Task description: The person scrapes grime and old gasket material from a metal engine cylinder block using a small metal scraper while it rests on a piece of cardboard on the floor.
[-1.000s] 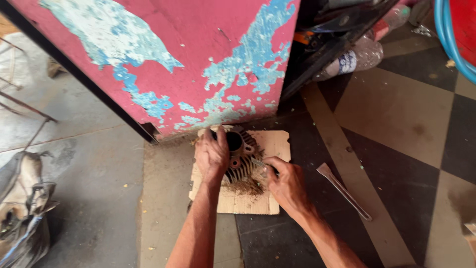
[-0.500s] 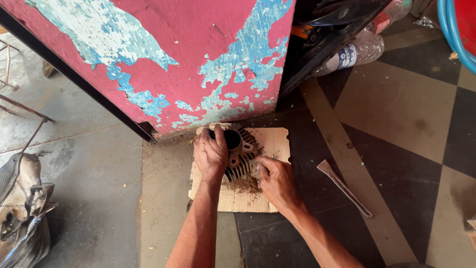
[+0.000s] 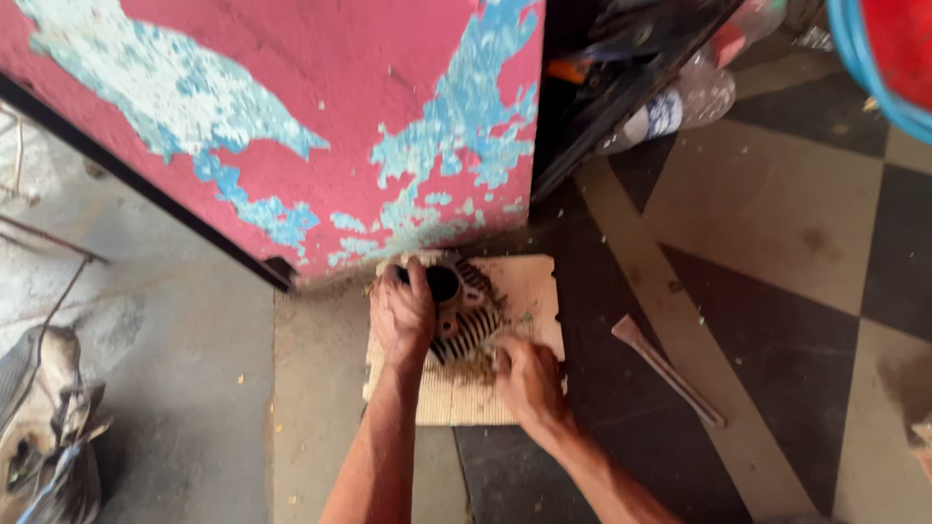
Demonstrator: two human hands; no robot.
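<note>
Checkered floor tiles in tan and black spread to the right, bare grey concrete to the left, and a large pink panel with patches of peeling blue and pale paint stands behind the work. At the top right a clear plastic bottle lies on its side, with a white and blue label band around its middle. On a flat piece of brown cardboard at the foot of the panel sits 1 finned metal engine cylinder, its round bore opening facing up toward the camera and its fins running down the near side; its long axis looks roughly upright, though blur makes the tilt hard to judge. The left hand grips the cylinder's left edge, fingers curled over the rim of the bore. The right hand is clenched just beside the fins at the lower right; what it holds is blurred. Brown debris lies on the cardboard beneath the fins. A flat metal scraper rests on the tiles, well apart to the right.
</note>
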